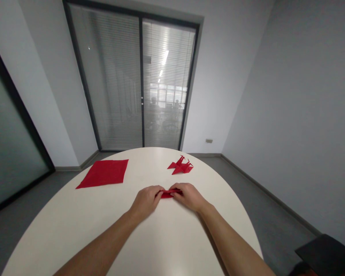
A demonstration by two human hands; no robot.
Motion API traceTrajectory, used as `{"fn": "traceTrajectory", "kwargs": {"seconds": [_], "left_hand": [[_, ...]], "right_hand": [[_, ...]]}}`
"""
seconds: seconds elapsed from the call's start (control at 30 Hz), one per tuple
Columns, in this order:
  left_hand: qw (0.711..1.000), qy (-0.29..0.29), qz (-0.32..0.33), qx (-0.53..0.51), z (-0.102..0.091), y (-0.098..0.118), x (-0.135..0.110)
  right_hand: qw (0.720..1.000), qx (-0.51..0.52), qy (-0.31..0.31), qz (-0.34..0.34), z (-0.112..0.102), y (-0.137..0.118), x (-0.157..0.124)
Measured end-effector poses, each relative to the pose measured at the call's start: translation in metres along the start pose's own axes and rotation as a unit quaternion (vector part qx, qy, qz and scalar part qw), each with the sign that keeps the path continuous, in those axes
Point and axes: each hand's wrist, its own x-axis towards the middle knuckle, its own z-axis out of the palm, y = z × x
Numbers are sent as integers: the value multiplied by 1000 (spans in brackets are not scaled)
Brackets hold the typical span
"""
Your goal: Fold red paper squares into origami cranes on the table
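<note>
A small piece of folded red paper [167,194] is on the white table between my hands. My left hand [147,199] pinches its left end with thumb and fingers. At the right end, my right hand [187,195] is closed over the paper, thumb in front. Much of the paper is hidden under my fingers, so its exact shape cannot be made out. Just beyond my right hand stand red origami cranes [181,166], close together with pointed necks and wings.
Toward the left edge of the round white table [149,245] lies a flat red paper sheet [105,173]. A dark chair [327,253] is at the lower right, off the table. Behind the table is a glass partition with blinds [117,84].
</note>
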Motion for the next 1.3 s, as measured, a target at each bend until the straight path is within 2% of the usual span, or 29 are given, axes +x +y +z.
{"fn": "traceTrajectory", "kwargs": {"seconds": [0.23,0.5,0.8,1.0,1.1,1.3], "left_hand": [[999,29,-29,3,1,0,0],[997,26,-70,-19,1,0,1],[990,-9,-133,41,2,3,3],[982,-19,-159,102,-2,5,4],[976,-27,-166,136,-1,6,3],[972,-42,-166,162,-2,9,3]], "right_hand": [[995,89,13,33,-7,-4,-2],[989,142,6,33,-11,-12,-2],[995,87,13,37,-3,1,0],[999,21,-1,34,3,10,1],[999,-25,15,25,4,13,0],[994,-99,46,-28,3,-1,2]]}}
